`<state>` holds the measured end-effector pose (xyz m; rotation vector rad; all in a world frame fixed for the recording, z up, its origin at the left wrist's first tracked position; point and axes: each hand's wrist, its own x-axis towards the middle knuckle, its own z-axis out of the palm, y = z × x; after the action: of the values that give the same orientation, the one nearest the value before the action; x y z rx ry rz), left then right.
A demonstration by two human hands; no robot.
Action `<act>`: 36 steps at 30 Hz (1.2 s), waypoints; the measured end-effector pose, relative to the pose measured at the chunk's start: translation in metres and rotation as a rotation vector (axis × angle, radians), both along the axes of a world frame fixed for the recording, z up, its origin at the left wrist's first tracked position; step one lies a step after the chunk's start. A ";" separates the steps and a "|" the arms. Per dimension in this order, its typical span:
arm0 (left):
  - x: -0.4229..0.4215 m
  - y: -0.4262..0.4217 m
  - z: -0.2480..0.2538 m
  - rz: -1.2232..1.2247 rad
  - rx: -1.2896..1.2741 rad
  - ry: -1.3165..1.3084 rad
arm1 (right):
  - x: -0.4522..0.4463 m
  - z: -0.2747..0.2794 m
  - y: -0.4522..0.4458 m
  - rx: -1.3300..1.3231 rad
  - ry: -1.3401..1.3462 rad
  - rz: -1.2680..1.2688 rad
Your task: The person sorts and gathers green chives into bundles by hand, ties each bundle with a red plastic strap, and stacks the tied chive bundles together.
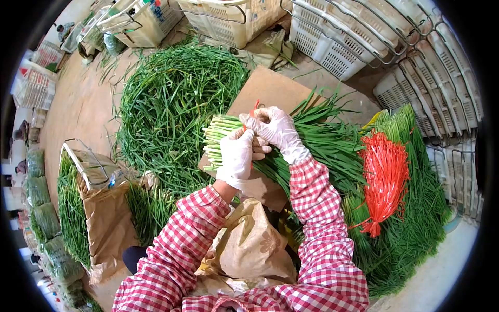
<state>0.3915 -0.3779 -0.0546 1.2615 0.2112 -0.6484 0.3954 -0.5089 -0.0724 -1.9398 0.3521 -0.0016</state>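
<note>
My right hand (274, 128) pinches a red strip (256, 106) at the clock's centre, over the bundle of green stalks (217, 136); my left hand (236, 156) curls in beside it, and I cannot tell whether its fingers grip the strip too. With pale ends between nine and ten o'clock and leaves toward three, I'd judge it best to draw the strip snug, sparing the stems, and keep those ends level.

Hands (235, 156): I had two
Green bunch (221, 138): I handled one
Red tie bundle (385, 177): I saw one
Brown board (267, 88): I had one
Loose green heap (174, 104): I faced one
</note>
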 end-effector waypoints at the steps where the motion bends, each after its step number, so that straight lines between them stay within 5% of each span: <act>1: -0.001 -0.001 0.000 0.032 -0.005 -0.027 | -0.003 0.006 -0.002 -0.155 -0.014 0.055; 6: -0.007 -0.007 -0.002 0.136 0.001 -0.079 | -0.012 0.024 0.009 -0.426 -0.101 0.018; 11: -0.008 -0.001 0.002 0.052 -0.036 -0.086 | -0.012 0.021 0.019 -0.098 -0.115 -0.055; 18: 0.024 0.038 0.014 -0.467 -0.138 0.029 | -0.015 0.003 -0.002 0.470 -0.132 0.111; 30: 0.044 0.043 0.010 -0.695 -0.162 0.194 | -0.014 -0.001 -0.002 0.320 -0.146 0.170; 36: 0.031 0.034 0.011 -0.543 -0.057 0.132 | -0.012 0.002 -0.004 0.358 -0.157 0.182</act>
<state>0.4229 -0.3443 -0.0436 1.2265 -0.0478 -1.1974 0.3838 -0.5132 -0.0699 -1.5977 0.0631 0.0260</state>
